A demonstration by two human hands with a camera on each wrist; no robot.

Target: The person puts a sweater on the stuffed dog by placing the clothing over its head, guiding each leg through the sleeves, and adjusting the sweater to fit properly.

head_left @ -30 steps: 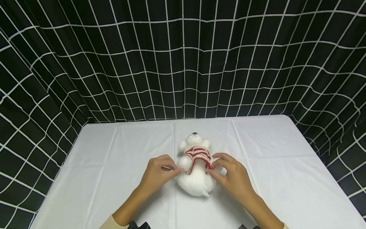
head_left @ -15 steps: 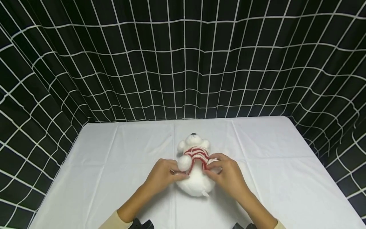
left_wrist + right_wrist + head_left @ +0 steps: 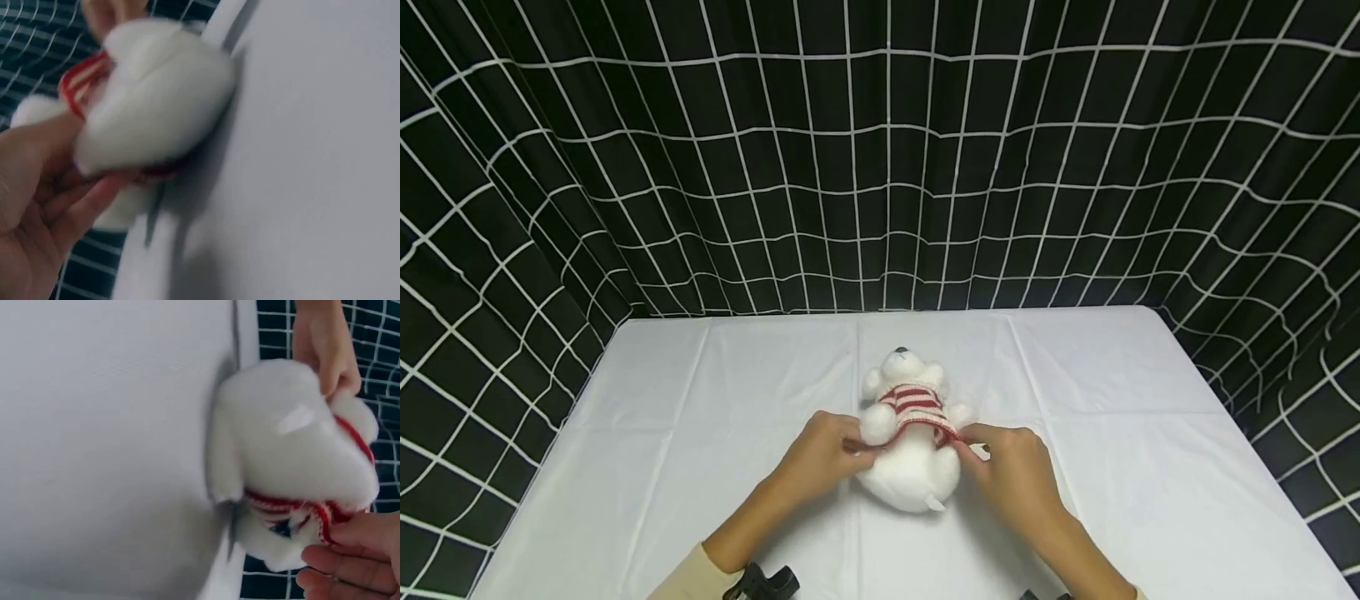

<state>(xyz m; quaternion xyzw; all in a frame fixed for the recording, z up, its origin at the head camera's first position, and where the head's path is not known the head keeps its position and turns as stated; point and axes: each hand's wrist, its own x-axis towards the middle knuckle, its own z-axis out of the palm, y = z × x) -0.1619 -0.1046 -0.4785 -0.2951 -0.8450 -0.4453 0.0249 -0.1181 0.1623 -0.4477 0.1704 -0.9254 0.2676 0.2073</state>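
White plush, a small toy bear point(image 3: 910, 450) lies on its back near the middle of the table point(image 3: 700, 433), its red-and-white striped sweater point(image 3: 916, 405) bunched up around the chest. The left hand point(image 3: 822, 458) and the right hand point(image 3: 1011, 467) each pinch the sweater's lower hem at the bear's sides, fingers curled tight on the knit. To work the hem well, I would draw both sides evenly, so the knit does not snag on the arms.

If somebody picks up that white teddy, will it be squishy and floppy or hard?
Probably squishy: the white teddy looks fluffy and plump. It likely weighs little, and its round limbs may flop. The striped sweater, pinched by both hands, looks stretchy.
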